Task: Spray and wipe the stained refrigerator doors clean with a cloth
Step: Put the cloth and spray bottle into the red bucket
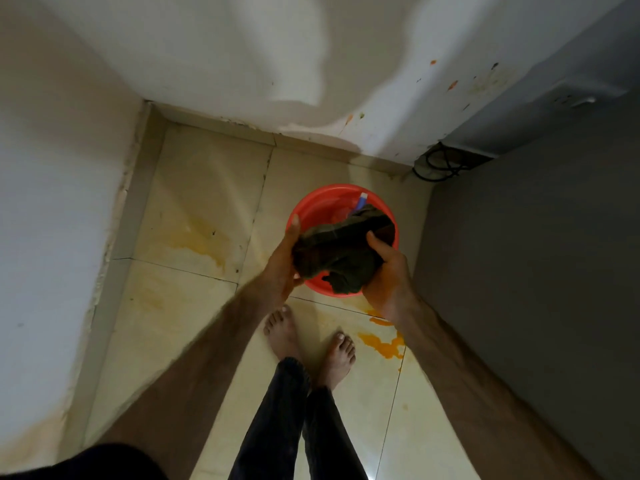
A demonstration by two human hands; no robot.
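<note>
A dark, crumpled cloth [341, 252] hangs bunched between both my hands above a red plastic basin [313, 209] on the floor. My left hand [282, 268] holds the cloth's left end, thumb pointing up. My right hand [386, 271] grips its right end, thumb over the top. A blue and white bottle top [361, 200] pokes up inside the basin behind the cloth; the bottle's body is hidden. The grey refrigerator side [536, 271] fills the right of the view, with stain spots on its upper door [491, 77].
Cream floor tiles carry orange spills [384, 344] by my bare feet [311, 337] and a paler yellow stain [201, 240] to the left. White walls close the corner ahead and at left. Black cables [440, 164] coil at the fridge's foot.
</note>
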